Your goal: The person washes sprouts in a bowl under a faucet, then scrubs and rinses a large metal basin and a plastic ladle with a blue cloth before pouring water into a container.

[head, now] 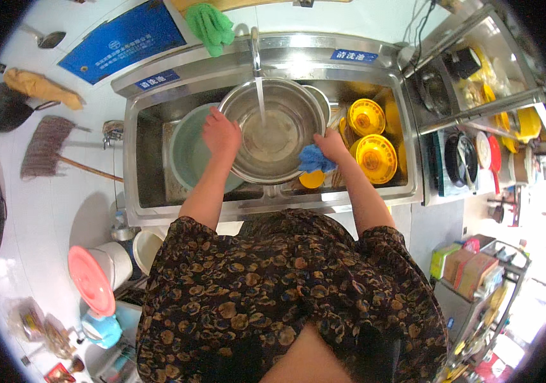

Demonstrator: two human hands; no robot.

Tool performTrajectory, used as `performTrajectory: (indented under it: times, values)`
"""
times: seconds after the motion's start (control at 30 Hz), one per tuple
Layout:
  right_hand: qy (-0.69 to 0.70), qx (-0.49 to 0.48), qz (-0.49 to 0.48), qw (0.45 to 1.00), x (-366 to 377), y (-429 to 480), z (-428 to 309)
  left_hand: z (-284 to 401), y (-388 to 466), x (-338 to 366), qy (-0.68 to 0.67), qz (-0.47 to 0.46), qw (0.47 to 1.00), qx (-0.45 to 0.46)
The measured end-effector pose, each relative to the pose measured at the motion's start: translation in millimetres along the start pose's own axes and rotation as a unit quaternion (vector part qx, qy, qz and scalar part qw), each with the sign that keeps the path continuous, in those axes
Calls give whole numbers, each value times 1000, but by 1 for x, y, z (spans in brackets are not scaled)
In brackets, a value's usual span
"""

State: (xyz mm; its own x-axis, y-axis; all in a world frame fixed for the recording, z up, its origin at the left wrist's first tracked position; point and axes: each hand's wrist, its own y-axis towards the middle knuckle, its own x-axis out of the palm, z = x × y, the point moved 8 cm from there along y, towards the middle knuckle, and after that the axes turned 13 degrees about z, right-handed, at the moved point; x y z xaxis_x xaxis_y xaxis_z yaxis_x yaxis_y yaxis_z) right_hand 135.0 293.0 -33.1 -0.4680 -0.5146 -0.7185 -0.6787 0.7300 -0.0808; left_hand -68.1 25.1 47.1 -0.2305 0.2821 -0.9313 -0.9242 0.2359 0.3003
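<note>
A wide stainless steel basin (273,165) rests over the middle of a two-bowl steel sink (270,203). Water pours into it from a chrome faucet (255,50). On its left rim my left hand (222,131) has hold of the basin, fingers partly hidden from me. At the right rim is my right hand (332,146), gripping a blue cloth (315,159) against the basin's edge. Beneath the basin, a pale green tub (186,153) fills much of the left bowl. Yellow patterned bowls (375,159) stand in the right bowl, close to my right hand.
A green cloth (209,28) hangs behind the sink. To the right stands a steel shelf (483,112) with pans and dishes. Lower left, a pink lid (91,280) leans by a white bucket (119,261). A broom (48,148) and a wok (7,107) hang on the left wall.
</note>
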Motion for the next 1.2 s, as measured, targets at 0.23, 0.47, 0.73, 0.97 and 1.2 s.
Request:
performTrajectory:
  times: [0.23, 0.47, 0.73, 0.97, 1.2]
  values:
    - [0, -6, -28, 1000, 6, 3, -1, 5, -2, -9, 11, 24, 999, 19]
    - [39, 1, -37, 999, 8, -1, -10, -2, -2, 1, 47, 46, 998, 16]
    - [83, -8, -25, 996, 1, -7, -21, -5, 0, 0, 39, 7, 999, -10]
    - [125, 74, -72, 987, 17, 4, 9, -4, -2, 7, 5, 29, 1000, -1]
    - [-16, -181, -186, 965, 60, 14, 19, -2, 0, 2, 11, -28, 999, -38]
